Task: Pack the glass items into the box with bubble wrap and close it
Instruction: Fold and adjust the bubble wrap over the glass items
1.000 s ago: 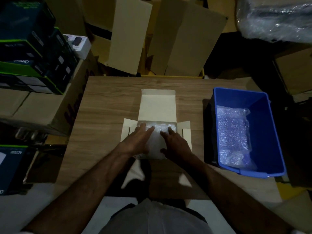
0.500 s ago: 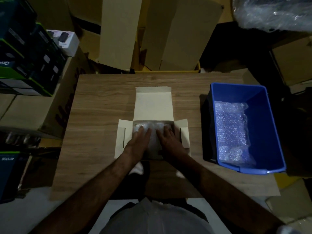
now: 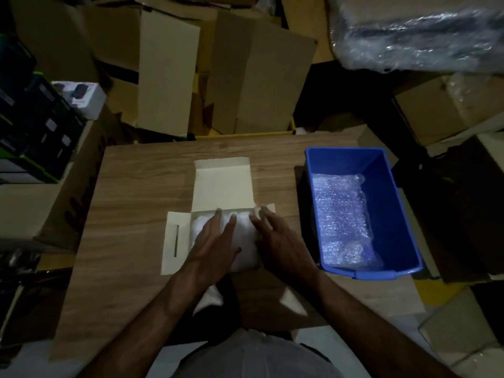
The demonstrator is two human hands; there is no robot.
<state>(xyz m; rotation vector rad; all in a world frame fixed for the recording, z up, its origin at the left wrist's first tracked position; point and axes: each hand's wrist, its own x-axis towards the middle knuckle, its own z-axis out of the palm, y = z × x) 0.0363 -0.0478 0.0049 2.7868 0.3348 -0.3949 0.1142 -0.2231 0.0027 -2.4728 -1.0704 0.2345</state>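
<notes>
Nearest you, your left hand (image 3: 215, 242) lies flat on the bubble-wrapped bundle (image 3: 242, 241) inside the small white carton (image 3: 178, 241), fingers straight and slightly spread — pressing, it seems, to seat the padding below the rim so the flaps can fold over. Your right hand (image 3: 278, 241) hovers at the carton's right edge with its fingers apart and gripping nothing; it covers most of the right side flap, probably ready to fold it in. Whatever glass is inside the wrap is hidden, so you cannot confirm from here how it sits. The left side flap lies spread flat on the wooden table (image 3: 136, 203), and the lid flap (image 3: 222, 184) lies open on the far side — closing has not yet begun. To your right stands the blue bin (image 3: 390, 186) with more bubble wrap (image 3: 341, 214) in it, kept close for easy reach. Beyond the table, cardboard boxes (image 3: 169, 77) are stacked.
</notes>
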